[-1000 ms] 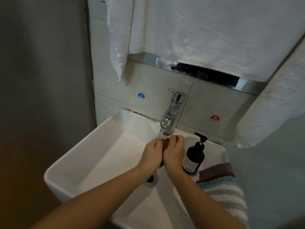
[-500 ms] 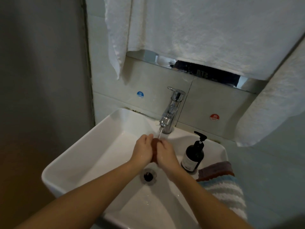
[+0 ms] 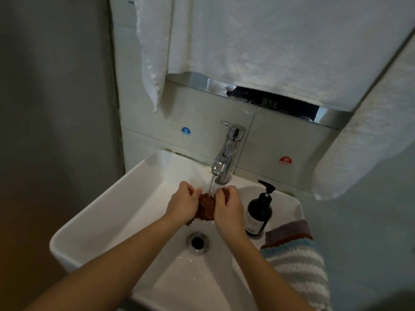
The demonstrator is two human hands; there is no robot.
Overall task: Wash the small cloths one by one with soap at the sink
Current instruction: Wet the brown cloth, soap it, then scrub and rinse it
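A small rust-brown cloth [image 3: 206,207] is bunched between my two hands over the white sink [image 3: 107,212]. My left hand [image 3: 183,203] grips its left side and my right hand [image 3: 229,208] grips its right side, fingers curled round the fabric. Water runs from the chrome tap [image 3: 226,153] straight onto the cloth. A dark soap pump bottle [image 3: 258,212] stands on the sink's right ledge, just right of my right hand. More small cloths, a purple-brown one [image 3: 289,231] on a blue-and-white striped one [image 3: 298,265], are stacked at the sink's right corner.
The drain [image 3: 197,241] lies open below my hands. Large white towels [image 3: 269,46] hang above the tap and another [image 3: 368,142] at the right. A mirror strip [image 3: 276,104] shows below the towels. Blue cold [image 3: 185,131] and red hot [image 3: 285,161] stickers mark the tiles.
My hands were pressed together around the cloth; now they have drawn slightly apart and the brown cloth shows between them under the stream.
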